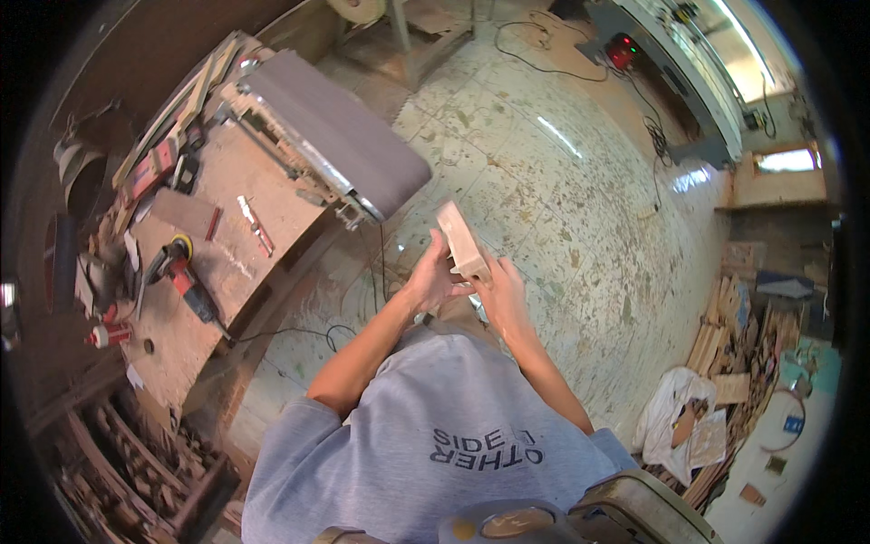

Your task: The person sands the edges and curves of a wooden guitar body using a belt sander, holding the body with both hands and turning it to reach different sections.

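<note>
A pale block of wood (462, 240), with a notched or stepped lower end, is held up in front of my body. My left hand (433, 276) grips its left side, thumb against the wood and fingers curled beneath. On the other side my right hand (503, 292) closes round the lower end; some of its fingers are hidden behind the piece. Just beyond the wood, to the left, stands a belt sander (340, 127) with a wide grey-brown belt. The block and the belt are apart.
On the left, a wooden workbench (240, 190) carries a red and black power sander (188, 283), a utility knife (256, 227) and a red-capped bottle (111, 335). Cables cross the speckled floor (562, 227). Wood offcuts (716, 340) and a white sack (675, 408) lie right.
</note>
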`<move>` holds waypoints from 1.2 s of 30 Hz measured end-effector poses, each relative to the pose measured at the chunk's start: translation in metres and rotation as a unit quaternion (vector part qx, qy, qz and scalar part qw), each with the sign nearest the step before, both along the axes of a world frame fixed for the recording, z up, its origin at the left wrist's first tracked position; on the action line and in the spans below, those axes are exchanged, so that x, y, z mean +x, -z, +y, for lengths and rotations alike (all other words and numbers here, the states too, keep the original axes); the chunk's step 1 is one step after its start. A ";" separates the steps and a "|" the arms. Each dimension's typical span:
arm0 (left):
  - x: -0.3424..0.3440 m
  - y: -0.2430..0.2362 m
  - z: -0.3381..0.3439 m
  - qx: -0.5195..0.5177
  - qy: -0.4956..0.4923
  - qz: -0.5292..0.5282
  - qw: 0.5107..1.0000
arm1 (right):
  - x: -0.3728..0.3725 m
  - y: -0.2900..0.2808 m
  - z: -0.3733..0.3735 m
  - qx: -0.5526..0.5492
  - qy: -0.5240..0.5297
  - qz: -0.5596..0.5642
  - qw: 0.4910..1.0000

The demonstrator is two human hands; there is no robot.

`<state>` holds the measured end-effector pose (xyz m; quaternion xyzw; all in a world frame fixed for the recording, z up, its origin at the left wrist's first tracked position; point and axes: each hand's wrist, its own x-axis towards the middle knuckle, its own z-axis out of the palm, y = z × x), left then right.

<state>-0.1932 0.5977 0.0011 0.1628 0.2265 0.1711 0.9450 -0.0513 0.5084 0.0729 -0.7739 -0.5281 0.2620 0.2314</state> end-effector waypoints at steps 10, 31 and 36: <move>0.053 -0.098 -0.009 0.113 0.067 0.019 0.991 | 0.009 -0.031 -0.058 0.197 0.073 -0.115 0.971; 0.008 -0.131 -0.008 0.490 -0.015 -0.008 0.872 | 0.111 -0.044 -0.011 0.235 0.188 0.364 0.881; -0.007 -0.116 0.007 0.409 0.034 -0.071 0.909 | 0.129 -0.037 -0.015 0.253 0.074 0.466 0.844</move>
